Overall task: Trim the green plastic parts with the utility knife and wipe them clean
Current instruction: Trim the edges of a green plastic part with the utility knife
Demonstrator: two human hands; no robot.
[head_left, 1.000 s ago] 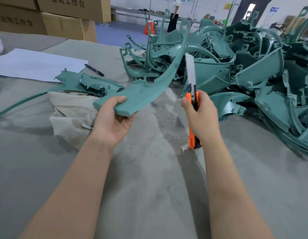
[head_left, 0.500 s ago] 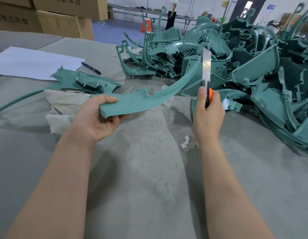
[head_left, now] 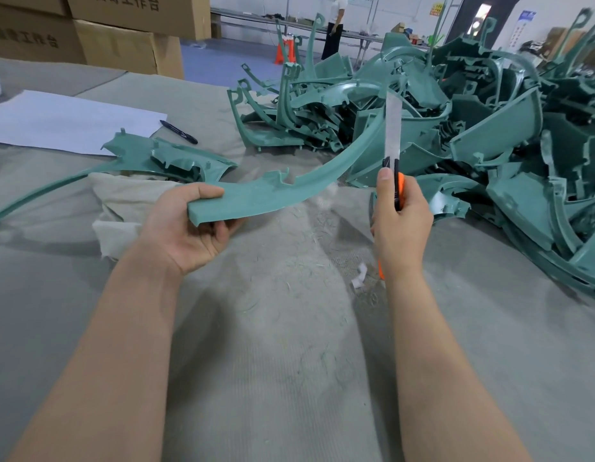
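Lowered to a flatter angle than a second earlier, a curved green part (head_left: 289,191) sweeps from the person's left hand (head_left: 189,228) up toward the heap of green parts (head_left: 489,135), its narrow far end reaching the heap's near edge. Left hand, in front of the heap and to its left, grips the part's broad end, thumb on top and fingers curled beneath. Right hand (head_left: 401,228), directly in front of the heap, is clenched round an orange utility knife (head_left: 393,138), thumb laid along its back. Its long blade stands upright and crosses the part's far end; whether steel meets plastic cannot be told. Counted: two hands, one knife, one part in hand, one more green part (head_left: 162,158) lying left of the heap across one beige cloth (head_left: 122,201), and a heap too tangled to count. Further left of the heap lie one white sheet (head_left: 66,121) and one black pen (head_left: 178,131); one white scrap (head_left: 359,276) sits on the grey table (head_left: 289,361) in front of the heap
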